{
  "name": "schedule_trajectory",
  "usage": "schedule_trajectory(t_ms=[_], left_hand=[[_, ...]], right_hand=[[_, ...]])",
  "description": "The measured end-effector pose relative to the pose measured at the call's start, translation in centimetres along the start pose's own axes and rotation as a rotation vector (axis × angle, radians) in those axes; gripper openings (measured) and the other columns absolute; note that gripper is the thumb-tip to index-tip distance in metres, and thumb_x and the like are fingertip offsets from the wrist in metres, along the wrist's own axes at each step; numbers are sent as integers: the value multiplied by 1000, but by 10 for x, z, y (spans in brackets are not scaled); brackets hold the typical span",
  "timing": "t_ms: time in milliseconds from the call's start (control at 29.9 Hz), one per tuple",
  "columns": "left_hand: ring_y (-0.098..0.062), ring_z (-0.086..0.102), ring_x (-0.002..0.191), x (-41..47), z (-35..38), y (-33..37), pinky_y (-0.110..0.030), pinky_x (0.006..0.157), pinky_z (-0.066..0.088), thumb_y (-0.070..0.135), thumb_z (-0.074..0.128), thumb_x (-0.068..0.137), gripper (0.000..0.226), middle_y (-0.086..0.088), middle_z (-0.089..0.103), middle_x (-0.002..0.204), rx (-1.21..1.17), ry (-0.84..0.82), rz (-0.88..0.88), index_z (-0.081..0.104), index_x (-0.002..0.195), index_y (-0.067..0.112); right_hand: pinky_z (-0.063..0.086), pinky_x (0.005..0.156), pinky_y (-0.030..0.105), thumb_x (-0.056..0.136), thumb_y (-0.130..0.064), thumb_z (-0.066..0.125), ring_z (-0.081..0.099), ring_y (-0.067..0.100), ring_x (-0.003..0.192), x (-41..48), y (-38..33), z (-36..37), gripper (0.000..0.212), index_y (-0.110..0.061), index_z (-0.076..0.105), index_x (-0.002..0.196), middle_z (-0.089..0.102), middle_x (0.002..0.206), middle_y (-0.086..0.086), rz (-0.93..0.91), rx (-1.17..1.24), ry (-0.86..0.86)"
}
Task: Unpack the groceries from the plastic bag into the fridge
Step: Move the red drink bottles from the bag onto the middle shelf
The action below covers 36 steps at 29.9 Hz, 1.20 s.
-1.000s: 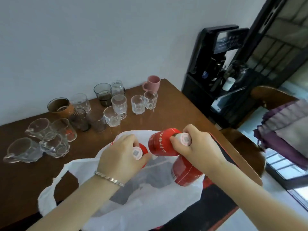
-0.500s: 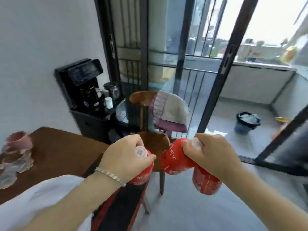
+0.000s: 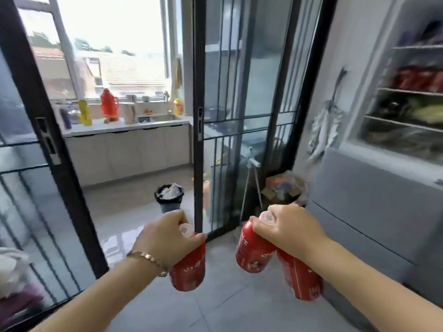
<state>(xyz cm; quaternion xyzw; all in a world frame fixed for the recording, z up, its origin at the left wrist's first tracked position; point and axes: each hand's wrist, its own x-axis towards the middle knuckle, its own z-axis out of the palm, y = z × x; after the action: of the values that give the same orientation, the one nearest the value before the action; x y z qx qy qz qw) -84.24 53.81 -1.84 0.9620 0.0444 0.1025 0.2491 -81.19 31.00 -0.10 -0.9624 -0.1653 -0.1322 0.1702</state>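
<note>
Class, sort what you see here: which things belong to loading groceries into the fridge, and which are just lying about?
Job: left hand, gripping one red white-capped bottle; right hand, gripping two red bottles; open grey fridge.
Lying about: black waste bin; red thermos flask; white kettle; yellow bottle.

Lettering on red bottles (image 3: 254, 251) illegible

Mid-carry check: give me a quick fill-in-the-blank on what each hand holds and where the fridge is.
The right hand grips ___ red plastic bottles with white caps by their tops. The left hand holds ___ red bottle of the same kind. The open white fridge stands on the person's ___ side.
Missing words: two; one; right.
</note>
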Motion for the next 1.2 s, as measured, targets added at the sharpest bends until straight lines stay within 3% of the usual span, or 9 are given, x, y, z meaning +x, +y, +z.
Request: schedule_trajectory(t_ms=[100,200,301,568,835,1036,1203], left_hand=[[-13,54,76,74,33,54,-23,63,43,55,64,74,31,13,50,72,5,-42,140,50,74,27],[-12,55,77,149,59,108,-23,66,44,55,62,76,31,13,51,72,-6,-81,289,49,74,27],[-9,52,67,232,82,169,-23,58,40,51,63,75,33,9,53,68,-50,-111,445,45,66,26],[-14,57,70,408,126,362,-25,59,42,45,60,80,27,6,57,70,-198,-62,837,50,71,21],[-16,57,68,514,189,546,-25,56,43,41,59,84,28,4,57,69,-402,16,1013,51,74,16],[-6,48,61,592,239,673,-19,50,36,41,57,87,36,8,50,67,-438,87,1031,36,64,24],[-16,54,72,652,256,766,-23,60,40,38,60,86,35,4,50,73,-454,102,1018,35,64,25]], right_hand=[[37,58,29,83,-59,49,57,23,76,36,68,-17,43,-21,50,63,58,71,-2,148,-36,67],[32,52,28,84,-57,50,50,21,70,73,126,-41,47,-20,40,57,48,62,-5,301,-70,132],[30,53,28,84,-56,48,47,20,65,114,183,-66,50,-18,35,55,44,59,-4,409,-104,244],[37,56,27,82,-54,49,54,14,62,223,317,-153,42,-20,46,58,54,62,-4,637,-163,553],[30,50,26,77,-48,56,51,11,56,289,455,-239,38,-19,49,53,55,57,-4,721,-212,787],[30,51,27,80,-50,52,52,15,63,345,586,-308,41,-13,55,62,56,64,1,740,-346,833],[33,60,30,81,-55,50,51,21,71,406,664,-362,42,-15,55,68,50,67,-3,738,-428,839]])
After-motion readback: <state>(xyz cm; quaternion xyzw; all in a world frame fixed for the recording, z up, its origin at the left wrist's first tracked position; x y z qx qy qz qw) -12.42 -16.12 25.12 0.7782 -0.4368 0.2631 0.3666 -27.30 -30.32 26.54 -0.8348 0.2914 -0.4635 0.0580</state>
